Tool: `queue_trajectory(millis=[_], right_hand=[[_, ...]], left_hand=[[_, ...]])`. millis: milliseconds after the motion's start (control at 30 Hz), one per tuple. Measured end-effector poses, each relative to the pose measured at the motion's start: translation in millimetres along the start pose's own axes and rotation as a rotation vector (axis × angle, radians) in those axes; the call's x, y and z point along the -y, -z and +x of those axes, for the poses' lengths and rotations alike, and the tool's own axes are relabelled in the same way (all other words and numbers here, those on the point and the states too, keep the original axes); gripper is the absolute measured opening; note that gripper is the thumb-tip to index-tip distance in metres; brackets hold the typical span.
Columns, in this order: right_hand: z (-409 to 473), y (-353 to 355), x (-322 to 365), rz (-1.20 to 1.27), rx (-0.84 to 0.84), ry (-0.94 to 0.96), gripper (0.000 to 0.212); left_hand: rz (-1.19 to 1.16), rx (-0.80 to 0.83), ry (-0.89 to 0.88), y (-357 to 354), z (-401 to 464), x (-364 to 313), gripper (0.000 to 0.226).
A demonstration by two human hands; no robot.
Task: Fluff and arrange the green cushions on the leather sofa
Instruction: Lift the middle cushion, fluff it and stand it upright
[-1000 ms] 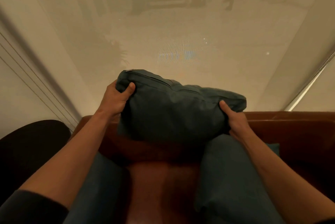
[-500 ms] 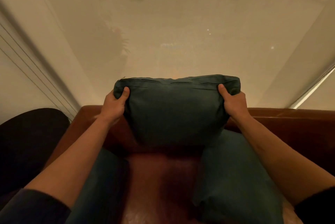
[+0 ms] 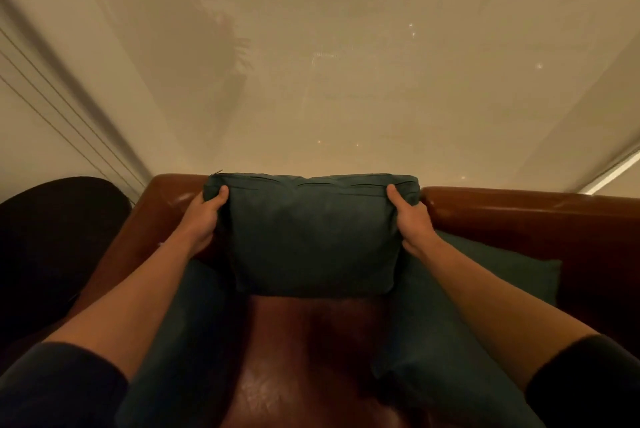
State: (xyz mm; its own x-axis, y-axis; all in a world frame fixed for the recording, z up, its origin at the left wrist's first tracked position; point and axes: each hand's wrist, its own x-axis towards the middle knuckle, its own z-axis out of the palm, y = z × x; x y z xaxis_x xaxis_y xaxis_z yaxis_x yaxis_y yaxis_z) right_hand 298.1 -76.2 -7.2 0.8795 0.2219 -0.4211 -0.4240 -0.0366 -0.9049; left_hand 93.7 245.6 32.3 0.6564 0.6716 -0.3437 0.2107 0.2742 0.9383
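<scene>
Landmark: the leather sofa (image 3: 519, 216), a brown seat with its backrest running across the middle of the head view.
Held cushion: a green cushion (image 3: 308, 237) stands upright against the sofa's backrest at the middle, its zipped edge uppermost and about level with the top of the backrest, its lower edge on the seat.
Left hand: the left hand (image 3: 204, 220) grips the cushion's upper left corner, thumb on the front face, fingers wrapped out of sight behind.
Right hand: the right hand (image 3: 412, 220) grips the upper right corner the same way, thumb forward, fingers hidden behind.
Left cushion: a second green cushion (image 3: 180, 341) lies on the sofa seat to the left of the middle one, partly under the left forearm.
Right cushion: a third green cushion (image 3: 460, 330) lies on the seat to the right, its far corner reaching toward the backrest.
Containers: none in view; the sofa alone holds the three cushions.
Risk one: if both hands let go at once, the soft cushion would likely slump forward onto the bare seat, since only its top corners are steadied.
Risk two: the forearms cross the side cushions and could drag them askew when drawn back.
Risk three: squeezing only the corners may leave the filling bunched and the top edge creased.
</scene>
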Motion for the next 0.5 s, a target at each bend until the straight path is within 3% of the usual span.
queue_trajectory(millis=[133,500], right_hand=[[9,-15,-29,-0.040,0.047,-0.085,0.054],[50,18,-90,-0.169,0.035,-0.190,0.049]], left_hand=[[0.012,-0.037,0.039,22,17,21,0.010],[0.147,0.041,0.196,-1,45,103,0.026]])
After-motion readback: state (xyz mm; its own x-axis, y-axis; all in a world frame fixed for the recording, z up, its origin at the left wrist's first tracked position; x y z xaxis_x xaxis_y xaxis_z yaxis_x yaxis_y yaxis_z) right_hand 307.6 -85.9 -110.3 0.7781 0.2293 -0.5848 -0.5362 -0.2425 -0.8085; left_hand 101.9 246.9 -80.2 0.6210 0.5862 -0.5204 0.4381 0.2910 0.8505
